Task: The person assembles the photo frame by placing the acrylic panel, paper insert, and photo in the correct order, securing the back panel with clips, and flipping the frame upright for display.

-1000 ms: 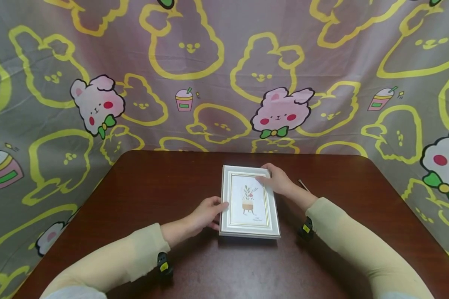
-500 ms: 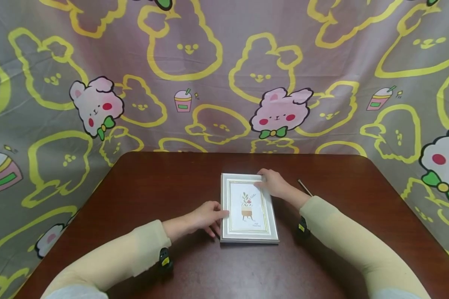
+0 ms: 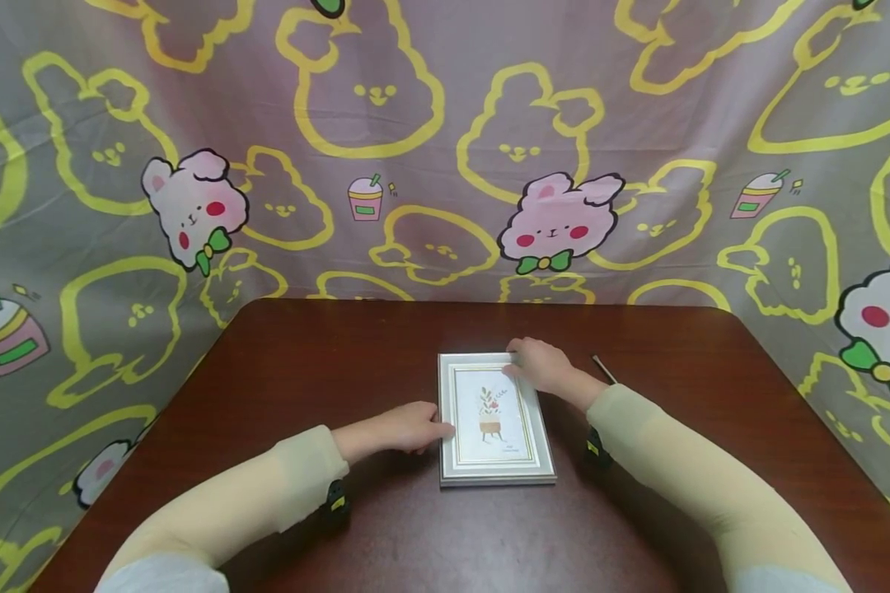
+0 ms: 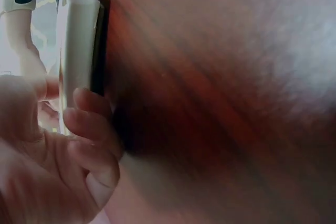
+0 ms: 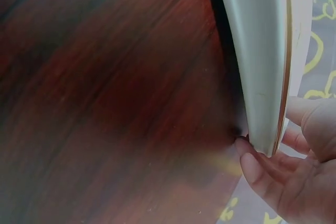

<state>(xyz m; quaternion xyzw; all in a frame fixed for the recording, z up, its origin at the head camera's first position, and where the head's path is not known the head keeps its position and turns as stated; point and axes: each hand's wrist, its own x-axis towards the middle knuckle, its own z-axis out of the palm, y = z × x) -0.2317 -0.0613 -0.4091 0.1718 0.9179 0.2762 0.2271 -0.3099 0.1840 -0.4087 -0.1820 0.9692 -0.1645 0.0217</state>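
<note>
A white picture frame [image 3: 493, 420] with gold inner lines lies face up, low over the table, in the middle of the head view. Its print shows a plant in a legged pot. My left hand [image 3: 408, 427] holds the left edge, thumb over the face and curled fingers at the side. The left wrist view shows those fingers [image 4: 89, 124] against the frame's pale side. At the far right corner, my right hand [image 3: 545, 365] grips the frame between thumb and fingers. From the right wrist view, the frame's side [image 5: 262, 66] runs down to the fingertips [image 5: 252, 169] at its corner.
A thin metal rod-like tool [image 3: 603, 369] lies on the dark red-brown table [image 3: 326, 354] just beyond the right forearm, partly hidden by the sleeve. A cartoon-printed curtain [image 3: 430, 165] encloses the table's back and sides.
Both hands have brought the frame slightly nearer to me and lower toward the table, and it has straightened a little. The left hand's fingers have drawn in at the edge.
</note>
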